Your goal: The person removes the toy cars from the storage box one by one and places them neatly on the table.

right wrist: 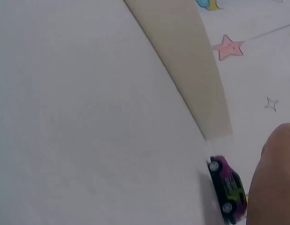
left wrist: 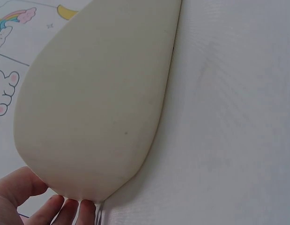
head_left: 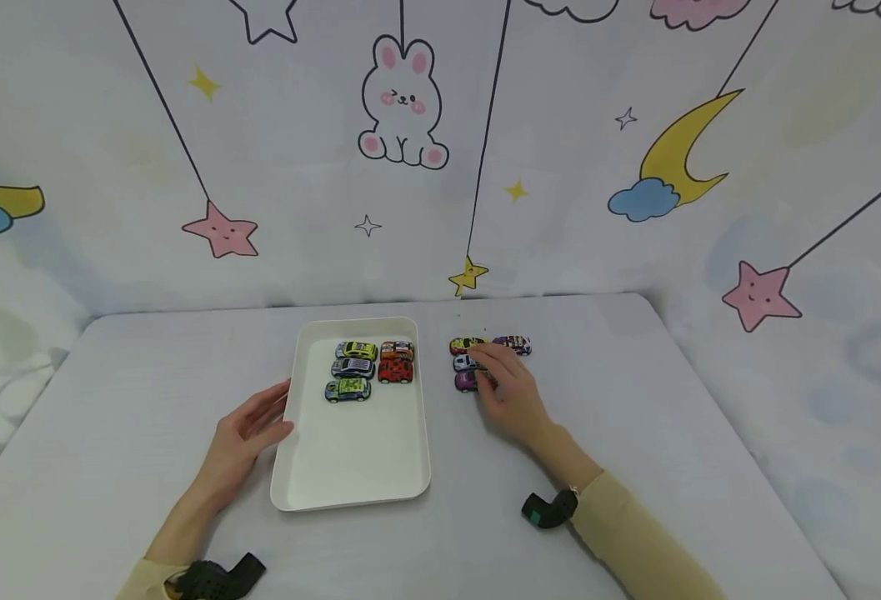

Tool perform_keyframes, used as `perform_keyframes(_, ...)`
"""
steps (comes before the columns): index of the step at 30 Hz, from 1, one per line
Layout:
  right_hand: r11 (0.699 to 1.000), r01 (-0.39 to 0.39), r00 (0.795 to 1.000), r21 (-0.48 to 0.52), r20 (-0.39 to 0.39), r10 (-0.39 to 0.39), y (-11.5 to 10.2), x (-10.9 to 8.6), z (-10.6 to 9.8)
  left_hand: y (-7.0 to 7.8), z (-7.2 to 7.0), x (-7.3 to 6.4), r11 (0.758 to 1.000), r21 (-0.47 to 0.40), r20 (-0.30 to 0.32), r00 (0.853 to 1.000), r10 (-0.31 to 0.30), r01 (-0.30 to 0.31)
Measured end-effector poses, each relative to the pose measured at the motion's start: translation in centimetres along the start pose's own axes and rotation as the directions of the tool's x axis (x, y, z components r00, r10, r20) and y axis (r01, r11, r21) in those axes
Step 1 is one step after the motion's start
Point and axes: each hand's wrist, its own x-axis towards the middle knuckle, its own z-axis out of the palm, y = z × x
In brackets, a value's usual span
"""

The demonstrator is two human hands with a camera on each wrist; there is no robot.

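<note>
My left hand (head_left: pixel 241 442) grips the tray (head_left: pixel 357 454) by its left edge, thumb and fingers set against it. My right hand (head_left: pixel 513 396), fingers curved, is at the purple car (head_left: pixel 465 382), right of the tray; I can't tell whether it pinches it. Five cars (head_left: pixel 354 367) sit in the tray.

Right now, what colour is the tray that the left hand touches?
The tray is off-white; it shows best in the head view.

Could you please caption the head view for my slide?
Left hand holds tray with five toy cars; right hand over cars beside it.
</note>
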Motion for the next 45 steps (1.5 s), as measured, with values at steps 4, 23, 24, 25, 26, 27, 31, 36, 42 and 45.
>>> perform_keyframes(4, 0.997, 0.071, 0.997, 0.025, 0.027, -0.071, -1.4, 0.2, 1.3, 0.0, -0.2, 0.1, 1.0, -0.007, 0.001, 1.0, 0.006, -0.006)
perform_keyframes(23, 0.989, -0.014, 0.983, 0.146, 0.183, -0.013, -4.7, 1.6, 5.8, 0.3, -0.5, -0.1, 0.999, -0.043, 0.003, 1.0, 0.013, -0.012)
perform_keyframes(24, 0.991, -0.043, 0.977, 0.125, 0.213, 0.016, -4.7, 1.9, 5.9, 0.3, -0.5, -0.1, 0.999, -0.046, 0.003, 1.0, 0.011, -0.011)
perform_keyframes(25, 0.993, -0.075, 0.967, 0.095, 0.248, 0.049, -4.8, 2.2, 5.9, 0.2, -0.4, 0.0, 0.999, -0.049, 0.003, 1.0, 0.008, -0.008)
perform_keyframes(26, 0.993, -0.105, 0.954, 0.056, 0.286, 0.085, -4.9, 2.6, 6.0, 0.1, -0.4, 0.0, 0.999, -0.053, 0.004, 1.0, 0.006, -0.006)
perform_keyframes(27, 0.991, -0.134, 0.938, 0.01, 0.325, 0.124, -5.0, 3.0, 5.9, 0.0, -0.3, 0.0, 0.999, -0.053, 0.006, 1.0, 0.002, -0.002)
perform_keyframes(31, 0.965, -0.182, 0.838, -0.191, 0.482, 0.254, -5.5, 4.8, 5.8, -0.4, 0.0, 0.0, 0.999, -0.044, 0.011, 1.0, -0.01, 0.01)
perform_keyframes(36, 0.933, -0.045, 0.744, -0.356, 0.611, 0.269, -6.1, 6.7, 5.8, -0.6, -0.1, 0.0, 1.0, -0.025, 0.0, 1.0, -0.01, 0.01)
perform_keyframes(42, 0.919, -0.005, 0.727, -0.395, 0.63, 0.275, -6.4, 7.3, 6.2, -0.4, 0.0, 0.0, 1.0, -0.021, 0.006, 1.0, -0.009, 0.009)
perform_keyframes(45, 0.92, -0.089, 0.702, -0.381, 0.632, 0.329, -6.4, 7.2, 6.4, -0.2, -0.1, 0.0, 1.0, -0.021, 0.007, 1.0, 0.003, -0.003)
